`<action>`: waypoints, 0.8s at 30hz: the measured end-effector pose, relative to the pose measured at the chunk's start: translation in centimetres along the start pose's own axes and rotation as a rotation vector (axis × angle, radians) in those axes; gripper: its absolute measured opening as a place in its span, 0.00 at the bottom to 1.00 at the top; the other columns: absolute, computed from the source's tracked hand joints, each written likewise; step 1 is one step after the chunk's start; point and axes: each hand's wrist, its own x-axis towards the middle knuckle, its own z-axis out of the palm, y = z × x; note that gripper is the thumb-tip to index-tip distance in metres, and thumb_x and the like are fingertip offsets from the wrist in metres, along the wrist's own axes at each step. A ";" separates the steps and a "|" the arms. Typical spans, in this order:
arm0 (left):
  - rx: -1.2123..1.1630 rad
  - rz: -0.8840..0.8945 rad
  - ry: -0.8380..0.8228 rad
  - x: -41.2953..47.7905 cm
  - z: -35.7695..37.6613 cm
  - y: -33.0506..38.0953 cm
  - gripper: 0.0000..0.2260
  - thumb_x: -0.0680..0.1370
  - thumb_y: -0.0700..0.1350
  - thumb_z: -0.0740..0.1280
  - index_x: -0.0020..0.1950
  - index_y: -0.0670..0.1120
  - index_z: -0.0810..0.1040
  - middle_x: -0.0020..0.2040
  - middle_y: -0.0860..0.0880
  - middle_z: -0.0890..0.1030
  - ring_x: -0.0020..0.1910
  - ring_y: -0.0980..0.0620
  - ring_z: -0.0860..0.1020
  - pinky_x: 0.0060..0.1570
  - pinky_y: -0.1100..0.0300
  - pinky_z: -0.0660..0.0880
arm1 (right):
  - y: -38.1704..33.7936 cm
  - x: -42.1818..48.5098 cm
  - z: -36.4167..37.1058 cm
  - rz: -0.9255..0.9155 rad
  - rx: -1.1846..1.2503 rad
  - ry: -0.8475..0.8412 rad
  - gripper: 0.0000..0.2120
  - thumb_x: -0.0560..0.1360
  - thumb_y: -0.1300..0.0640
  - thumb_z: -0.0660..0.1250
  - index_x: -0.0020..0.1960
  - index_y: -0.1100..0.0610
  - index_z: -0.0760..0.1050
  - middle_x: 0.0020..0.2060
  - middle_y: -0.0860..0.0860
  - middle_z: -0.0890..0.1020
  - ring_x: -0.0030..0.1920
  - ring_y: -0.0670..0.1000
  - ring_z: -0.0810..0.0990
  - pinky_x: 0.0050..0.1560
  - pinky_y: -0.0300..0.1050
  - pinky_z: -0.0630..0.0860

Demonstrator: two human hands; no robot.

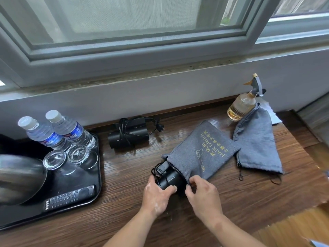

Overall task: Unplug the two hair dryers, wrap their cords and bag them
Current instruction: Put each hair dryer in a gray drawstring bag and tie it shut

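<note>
A black hair dryer [169, 180] lies partway inside the mouth of a grey drawstring bag [204, 152] printed "HAIR DRIER" in gold. Its barrel and part of its cord stick out. My left hand [156, 196] grips the dryer's barrel from below. My right hand [203, 195] pinches the edge of the bag's mouth beside the dryer. A second black hair dryer [129, 135] rests near the wall with its cord wrapped around it and the plug lying free to its right. A second grey bag [256, 139] lies flat at the right.
A black tray [96, 184] at the left holds two water bottles [58, 131], upturned glasses [71, 157], a remote control [69, 196] and a dark kettle [19, 179]. A glass spray bottle [243, 104] stands at the back right. The wooden desk [231, 202] ends at the right.
</note>
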 end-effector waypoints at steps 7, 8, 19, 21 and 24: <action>-0.094 -0.028 0.017 -1.1 1.6 1.6 0.21 0.65 0.49 0.76 0.54 0.48 0.75 0.47 0.51 0.83 0.45 0.56 0.80 0.44 0.61 0.74 | -0.2 -1.4 -0.6 -0.131 0.115 -0.032 0.06 0.67 0.49 0.68 0.40 0.49 0.72 0.32 0.44 0.79 0.33 0.47 0.77 0.38 0.42 0.71; -0.109 -0.042 0.022 -1.2 1.9 1.7 0.23 0.63 0.51 0.74 0.54 0.47 0.75 0.47 0.50 0.83 0.45 0.54 0.80 0.47 0.58 0.75 | -0.2 -1.3 -0.7 -0.134 0.132 -0.048 0.06 0.67 0.48 0.66 0.40 0.49 0.72 0.32 0.44 0.79 0.33 0.47 0.77 0.38 0.41 0.71; -0.041 -0.034 -0.060 -1.3 4.0 1.8 0.28 0.71 0.58 0.75 0.61 0.48 0.65 0.59 0.48 0.77 0.58 0.49 0.76 0.61 0.55 0.72 | 1.3 -0.5 -1.1 -0.039 0.189 -0.063 0.07 0.72 0.56 0.69 0.43 0.48 0.70 0.36 0.42 0.75 0.38 0.47 0.75 0.42 0.43 0.71; 0.062 -0.003 -0.084 -1.2 3.7 1.8 0.36 0.64 0.67 0.71 0.63 0.48 0.66 0.61 0.51 0.75 0.62 0.50 0.73 0.65 0.54 0.71 | 1.5 -0.5 -1.0 -0.026 0.197 -0.069 0.09 0.73 0.57 0.69 0.43 0.48 0.70 0.36 0.42 0.75 0.40 0.48 0.75 0.43 0.43 0.70; 0.110 -0.005 -0.153 -0.8 2.3 1.5 0.42 0.57 0.69 0.69 0.65 0.49 0.71 0.59 0.52 0.75 0.61 0.53 0.73 0.65 0.56 0.70 | 1.6 -0.7 -0.6 -0.025 0.210 -0.089 0.09 0.74 0.58 0.68 0.46 0.47 0.70 0.40 0.42 0.74 0.43 0.49 0.76 0.47 0.45 0.71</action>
